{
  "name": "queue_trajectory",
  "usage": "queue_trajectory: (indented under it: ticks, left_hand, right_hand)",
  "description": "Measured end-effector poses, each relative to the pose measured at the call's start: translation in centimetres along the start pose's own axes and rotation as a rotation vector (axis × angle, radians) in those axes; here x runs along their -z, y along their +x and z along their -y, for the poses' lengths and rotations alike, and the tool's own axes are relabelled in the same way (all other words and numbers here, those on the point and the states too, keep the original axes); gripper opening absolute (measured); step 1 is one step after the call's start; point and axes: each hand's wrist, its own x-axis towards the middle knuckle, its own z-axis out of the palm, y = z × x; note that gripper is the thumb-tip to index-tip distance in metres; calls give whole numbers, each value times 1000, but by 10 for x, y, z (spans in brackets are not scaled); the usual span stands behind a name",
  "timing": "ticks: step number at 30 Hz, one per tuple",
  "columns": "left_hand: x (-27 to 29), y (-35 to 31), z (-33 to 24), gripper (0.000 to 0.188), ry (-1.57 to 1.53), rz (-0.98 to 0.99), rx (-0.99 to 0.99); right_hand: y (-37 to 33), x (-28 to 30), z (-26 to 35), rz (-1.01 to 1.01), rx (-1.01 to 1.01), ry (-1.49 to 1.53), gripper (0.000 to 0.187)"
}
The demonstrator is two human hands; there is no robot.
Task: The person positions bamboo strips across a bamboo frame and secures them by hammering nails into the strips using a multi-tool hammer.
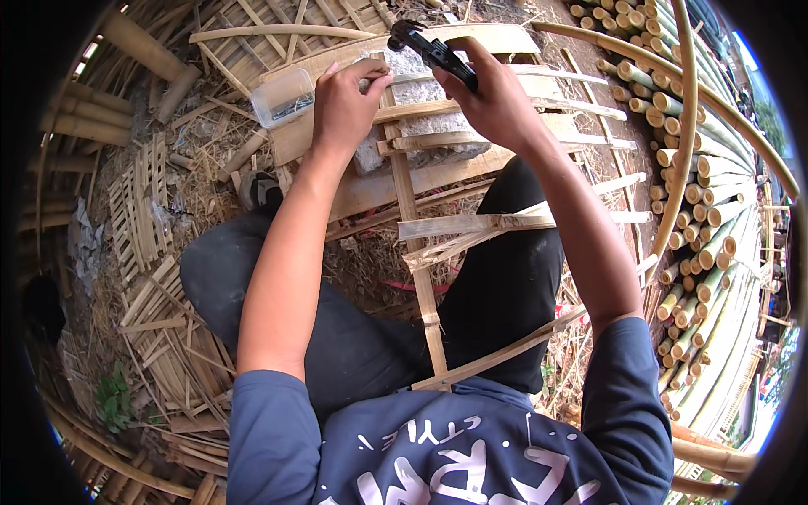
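Note:
My right hand [495, 94] grips a black claw hammer [439, 57], its head raised toward the far left. Close by on the left, my left hand [348, 99] is closed, thumb and fingertips pinched over the far end of a long bamboo strip [405, 189]. Whatever sits in that pinch is too small to make out. Several bamboo slats [433, 141] cross the long strip and reach right to a second thin strip [619, 160]. Beneath the slats' far end lies a rough pale stone block [370, 156].
A clear plastic tub [283, 98] holding small metal nails stands left of my left hand. Stacked bamboo poles [707, 210] fill the right side. Split bamboo pieces [181, 362] and woven panels [139, 206] lie at left. A curved pole [686, 126] arches at right.

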Motion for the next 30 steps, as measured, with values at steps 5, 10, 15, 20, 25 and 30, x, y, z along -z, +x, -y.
queue_trajectory:
  ticks: [5,10,15,20,25,30]
  left_hand:
    - [4,-3,2,14,-5,-1,-30]
    - [1,-1,0,14,-23,-18,-32]
    - [-3,-2,5,14,4,-32,-79]
    - [-6,-4,10,15,-51,-51,-66]
    - [-1,-4,18,14,-41,-68,-111]
    - [-6,-4,11,13,-61,-58,-125]
  right_hand:
    - [2,0,-6,-130,11,-53,36]
    - [-11,6,-33,-252,-59,-178,38]
    - [-26,19,-33,-298,-138,-279,37]
    - [-54,93,-13,-447,-201,-624,30]
    - [-159,196,-23,-696,-627,-848,37]
    - [-349,216,-51,-1212,-810,-325,34]
